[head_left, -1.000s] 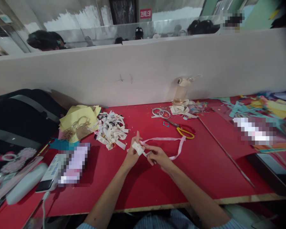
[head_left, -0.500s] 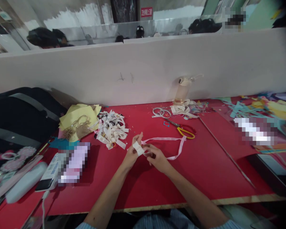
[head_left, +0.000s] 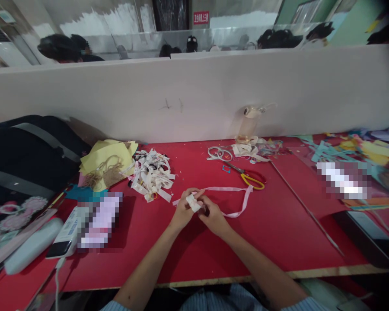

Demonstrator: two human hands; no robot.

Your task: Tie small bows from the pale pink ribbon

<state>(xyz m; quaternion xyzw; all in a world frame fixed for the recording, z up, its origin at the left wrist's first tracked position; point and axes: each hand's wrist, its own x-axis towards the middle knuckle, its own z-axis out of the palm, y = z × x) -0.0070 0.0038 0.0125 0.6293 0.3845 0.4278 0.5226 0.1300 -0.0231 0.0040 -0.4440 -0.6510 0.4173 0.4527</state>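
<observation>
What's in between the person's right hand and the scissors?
A curving pink ribbon and some bare red table are between the right hand and the scissors, as the head view shows.

White bow (head_left: pixel 193 203), tilted, between hands (head_left: pixel 182 214)

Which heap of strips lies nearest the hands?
The white heap beside the yellow paper, close to the left hand; the white strips by the bottle and coloured strips at far right lie farther.

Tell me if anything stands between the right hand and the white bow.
Nothing visible does: the right hand is close beside the white bow in the left hand. The visible pink ribbon lies beyond.
</observation>
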